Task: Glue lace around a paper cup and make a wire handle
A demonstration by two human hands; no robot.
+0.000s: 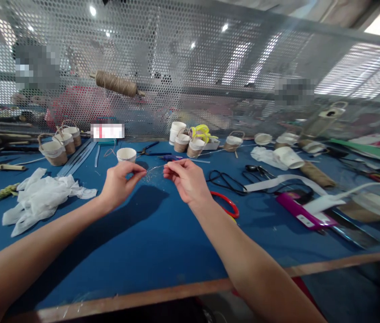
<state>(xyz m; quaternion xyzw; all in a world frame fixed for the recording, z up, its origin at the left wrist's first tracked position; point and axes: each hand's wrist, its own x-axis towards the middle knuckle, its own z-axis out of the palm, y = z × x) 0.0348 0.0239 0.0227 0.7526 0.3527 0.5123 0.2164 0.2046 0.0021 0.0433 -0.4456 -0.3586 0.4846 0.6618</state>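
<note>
Between my two hands runs a thin, shiny, clear strand (156, 169), too fine for me to tell its material. My left hand (123, 183) pinches one end between thumb and forefinger. My right hand (187, 178) pinches the other end, its remaining fingers curled. Both hands hover over the blue tabletop (149, 242). Just behind my left hand stands a small white paper cup (126, 155). A glue gun with a dark purple body (172, 158) lies behind my right hand, partly hidden. Red-handled scissors (230, 204) are partly covered by my right forearm.
Crumpled white fabric (43, 197) lies at left. Small twine-wrapped cup baskets (53, 152) stand along the back. At right are a purple power strip (304, 213), black cable (225, 181) and white ribbon (273, 181). A twine spool (115, 84) hangs on the perforated metal screen (183, 58).
</note>
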